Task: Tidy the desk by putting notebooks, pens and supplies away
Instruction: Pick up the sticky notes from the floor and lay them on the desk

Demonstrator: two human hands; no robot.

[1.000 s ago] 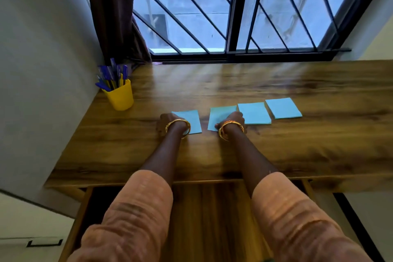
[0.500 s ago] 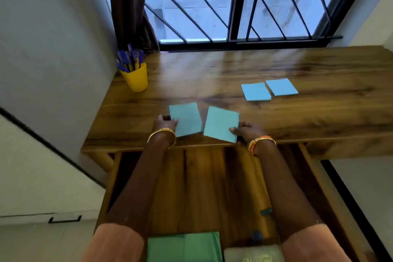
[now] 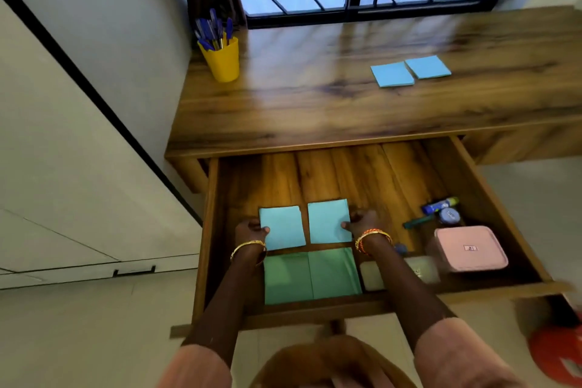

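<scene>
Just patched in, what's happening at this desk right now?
A person is tidying a wooden desk into its open drawer. The left hand holds one blue notepad and the right hand holds another, both low inside the drawer, just beyond two green pads. Two more blue notepads remain on the desktop, as does a yellow cup of pens.

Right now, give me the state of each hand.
Left hand: grip closed on the left light-blue square notepad.
Right hand: grip closed on the right light-blue square notepad.
</scene>
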